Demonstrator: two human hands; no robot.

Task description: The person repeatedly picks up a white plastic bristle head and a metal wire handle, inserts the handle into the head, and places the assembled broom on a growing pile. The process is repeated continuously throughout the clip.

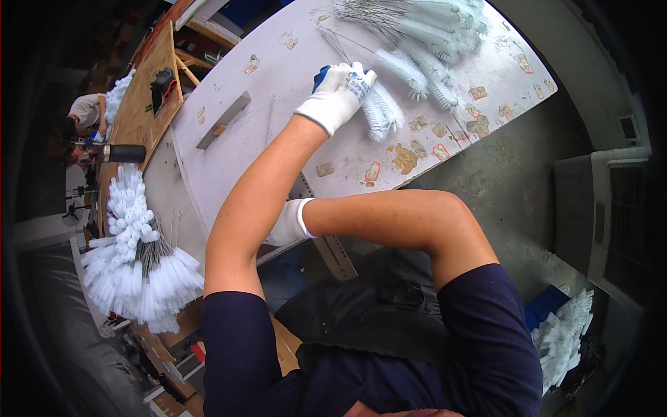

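Observation:
My left hand (338,95), in a white glove with blue patches, reaches over the white table (278,76). Its fingers are curled round a few wire-handled brushes (382,115); pale bristle heads stick out on its right, thin wires beyond it. My right hand (286,224), also white-gloved, crosses beneath my left forearm at the table's near edge. That forearm hides its fingers, so what it holds, if anything, does not show. Just past my left hand lies a large heap of similar brushes (438,35), wires toward the left.
A flat metal bar (226,119) lies on the table's left part. Bundled white brushes (142,250) stand on the left, near a black cylinder (125,153). Another person (87,115) works far left beside a wooden board (142,104). More white brushes (566,340) are at lower right.

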